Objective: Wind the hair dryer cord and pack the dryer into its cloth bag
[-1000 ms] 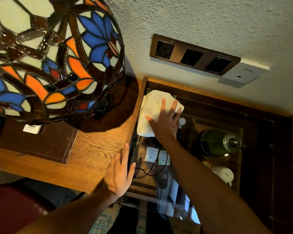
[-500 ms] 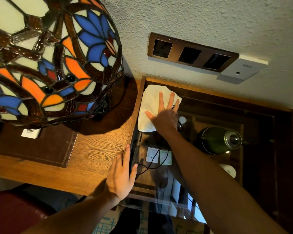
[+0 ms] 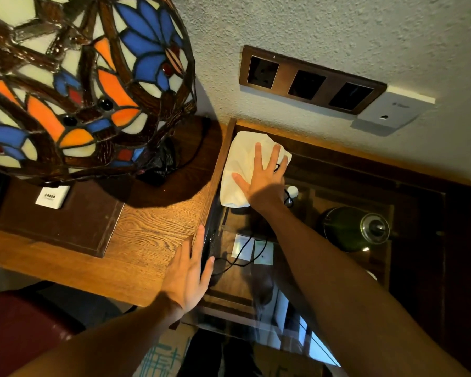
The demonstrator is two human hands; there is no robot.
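Observation:
A white cloth bag (image 3: 239, 164) lies bulging on the glass top (image 3: 337, 186) in its far left corner, against the raised desk edge. My right hand (image 3: 261, 178) rests flat on the bag, fingers spread, pressing it down. The dryer itself is hidden; a bit of black cord shows at the bag's right side under my fingers. My left hand (image 3: 188, 273) lies flat and open on the front right corner of the wooden desk (image 3: 147, 240), fingers along its edge.
A large stained-glass lamp (image 3: 79, 77) fills the upper left, over the desk. A bronze socket panel (image 3: 310, 78) and a white wall box (image 3: 394, 110) sit on the wall. Under the glass are a green kettle (image 3: 356, 229) and a black cord (image 3: 239, 257).
My right hand and the bag have slid a little farther toward the wall corner. The left hand has stayed on the desk edge.

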